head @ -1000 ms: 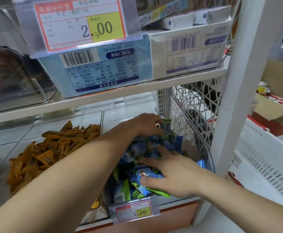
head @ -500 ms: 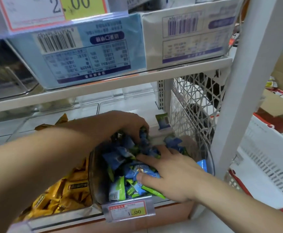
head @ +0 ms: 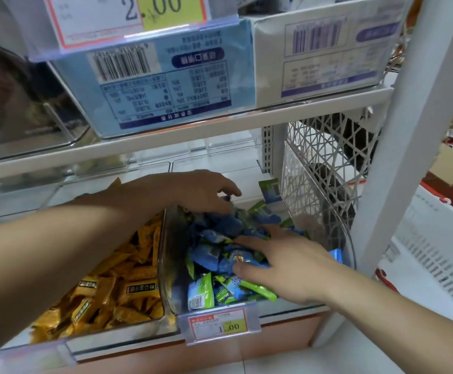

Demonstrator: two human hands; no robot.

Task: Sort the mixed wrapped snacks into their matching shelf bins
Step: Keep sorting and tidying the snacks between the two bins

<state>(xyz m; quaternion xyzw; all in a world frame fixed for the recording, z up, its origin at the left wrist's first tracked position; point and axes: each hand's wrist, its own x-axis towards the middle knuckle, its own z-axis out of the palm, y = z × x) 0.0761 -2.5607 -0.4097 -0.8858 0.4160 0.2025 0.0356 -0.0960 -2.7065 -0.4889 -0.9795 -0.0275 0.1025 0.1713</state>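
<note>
A heap of blue and green wrapped snacks (head: 220, 255) fills the clear bin (head: 170, 265) on the lower shelf, behind a 1.00 price tag (head: 221, 325). The right hand (head: 282, 265) lies flat on the heap, fingers spread. The left hand (head: 201, 191) reaches over the back, fingers curled down into the wrappers; whether it grips one is unclear. Orange snacks (head: 112, 287) fill the adjoining bin on the left; a white lattice panel (head: 325, 163) closes the right side.

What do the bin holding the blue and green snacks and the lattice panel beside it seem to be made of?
Bin: clear glossy plastic, it seems; the orange packets show through its wall and it glints. Lattice panel: white, matte, probably moulded plastic, though painted metal cannot be ruled out.
</note>
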